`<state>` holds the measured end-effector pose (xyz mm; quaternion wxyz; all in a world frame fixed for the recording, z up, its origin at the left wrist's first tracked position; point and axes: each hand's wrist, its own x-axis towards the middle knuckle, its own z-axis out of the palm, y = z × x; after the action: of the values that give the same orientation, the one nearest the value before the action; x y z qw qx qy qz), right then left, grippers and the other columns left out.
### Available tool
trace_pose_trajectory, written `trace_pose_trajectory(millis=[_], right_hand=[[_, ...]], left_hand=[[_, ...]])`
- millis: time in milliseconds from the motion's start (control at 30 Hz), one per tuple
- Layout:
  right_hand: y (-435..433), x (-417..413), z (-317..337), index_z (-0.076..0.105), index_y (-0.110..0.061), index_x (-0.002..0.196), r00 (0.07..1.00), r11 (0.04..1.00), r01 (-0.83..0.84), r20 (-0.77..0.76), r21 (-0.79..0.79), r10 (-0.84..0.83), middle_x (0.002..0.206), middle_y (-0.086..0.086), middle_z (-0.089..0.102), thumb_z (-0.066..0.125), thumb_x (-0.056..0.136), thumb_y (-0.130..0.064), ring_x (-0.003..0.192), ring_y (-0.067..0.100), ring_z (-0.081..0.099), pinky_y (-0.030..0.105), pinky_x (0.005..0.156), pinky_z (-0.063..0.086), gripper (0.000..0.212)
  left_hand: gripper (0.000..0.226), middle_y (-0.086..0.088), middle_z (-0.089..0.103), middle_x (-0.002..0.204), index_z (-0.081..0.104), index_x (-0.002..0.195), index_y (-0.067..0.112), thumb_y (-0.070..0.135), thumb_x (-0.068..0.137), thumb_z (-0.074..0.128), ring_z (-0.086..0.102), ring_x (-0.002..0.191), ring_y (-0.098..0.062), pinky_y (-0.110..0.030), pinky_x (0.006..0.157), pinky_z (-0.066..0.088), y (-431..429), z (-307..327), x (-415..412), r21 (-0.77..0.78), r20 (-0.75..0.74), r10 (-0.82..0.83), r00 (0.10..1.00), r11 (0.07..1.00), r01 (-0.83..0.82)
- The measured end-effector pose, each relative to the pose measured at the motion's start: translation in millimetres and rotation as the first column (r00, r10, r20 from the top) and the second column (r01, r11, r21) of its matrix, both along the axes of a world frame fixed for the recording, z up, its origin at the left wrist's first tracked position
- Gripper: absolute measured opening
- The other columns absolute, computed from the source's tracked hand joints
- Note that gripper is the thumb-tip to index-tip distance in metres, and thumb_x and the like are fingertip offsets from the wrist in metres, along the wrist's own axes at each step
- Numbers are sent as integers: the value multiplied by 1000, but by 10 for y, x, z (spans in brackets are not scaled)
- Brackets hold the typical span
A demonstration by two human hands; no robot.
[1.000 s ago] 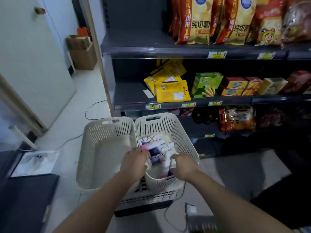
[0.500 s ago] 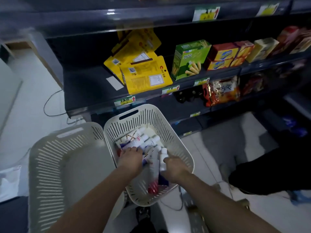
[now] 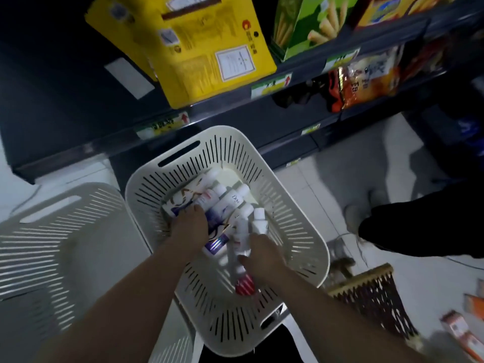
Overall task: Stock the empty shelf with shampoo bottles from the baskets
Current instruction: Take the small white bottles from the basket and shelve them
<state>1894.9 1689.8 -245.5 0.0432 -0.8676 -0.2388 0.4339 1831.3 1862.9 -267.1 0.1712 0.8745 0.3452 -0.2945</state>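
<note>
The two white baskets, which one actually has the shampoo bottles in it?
The right-hand basket, where both hands reach in. Bottles are piled in it; the basket on the left shows none.

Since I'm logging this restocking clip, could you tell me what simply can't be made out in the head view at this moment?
- Grasp: whether the left hand or right hand has closed on a bottle; the fingers are buried among the shampoo bottles.
- Bottle count: they overlap in the right basket and the hands cover some.
- Left basket: cut off by the frame edge and blurred.
- Shelf price tags: print too blurred to read.
</note>
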Motion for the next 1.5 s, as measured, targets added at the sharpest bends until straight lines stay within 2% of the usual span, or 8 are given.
trace_pose_trajectory(millis=[133,267,533,733,900,1133,1267,1500], right_hand=[[119,-51,-247,22,-16,154,983,981,181,-2,68,-181,124,6,60,65,88,-35,110,26,62,40,87,54,81],[234,-81,-452,55,-24,117,944,943,331,10,32,-331,101,0,67,64,84,-26,94,23,67,39,79,57,34],[212,-98,-570,61,-24,97,861,859,505,-118,79,-495,96,-4,69,60,77,-44,90,21,66,38,81,54,28],[128,9,-549,63,-19,82,762,767,632,-271,113,-588,83,1,72,69,74,-26,79,19,70,44,74,59,12],[194,76,-602,57,-10,110,532,578,814,-463,51,-708,99,11,70,65,46,-15,94,30,70,46,76,61,65],[193,298,-133,66,-5,107,341,348,930,-636,119,-692,97,21,74,80,67,-3,89,39,73,55,79,60,42],[128,359,147,67,1,106,198,229,972,-746,63,-636,100,25,73,85,73,-14,93,42,70,60,88,54,40],[91,322,410,70,-6,115,43,136,989,-750,-63,-660,110,21,72,88,60,-57,101,37,70,57,94,53,78]], left_hand=[[75,-20,38,142,25,144,0,27,85,64,41,130,-34,-44,101,44,60,-230,65,-40,-18,54,998,998,-55],[58,-20,35,142,36,139,4,15,86,55,40,128,-36,-49,103,41,163,-338,192,-113,-14,173,985,978,-174],[90,-8,40,149,29,150,24,71,77,54,43,132,-30,-42,106,39,205,-435,186,-286,-14,317,948,908,-307],[94,-8,41,149,31,149,13,59,77,68,42,133,-27,-39,109,35,187,-469,237,-529,-109,595,796,644,-553],[70,-11,63,123,54,127,13,55,74,73,63,104,-27,-45,94,50,71,-371,233,-658,-228,685,692,416,-628],[55,-18,70,107,55,122,1,30,80,76,71,90,-32,-43,72,59,-45,-99,207,-784,-316,778,542,107,-611],[36,-20,71,104,62,112,-1,26,87,65,67,98,-34,-50,94,51,-136,262,80,-856,-322,822,469,-42,-515],[57,-16,72,90,60,119,1,34,73,68,69,77,-28,-43,81,52,-374,933,-246,-914,-311,926,215,-229,-334]])
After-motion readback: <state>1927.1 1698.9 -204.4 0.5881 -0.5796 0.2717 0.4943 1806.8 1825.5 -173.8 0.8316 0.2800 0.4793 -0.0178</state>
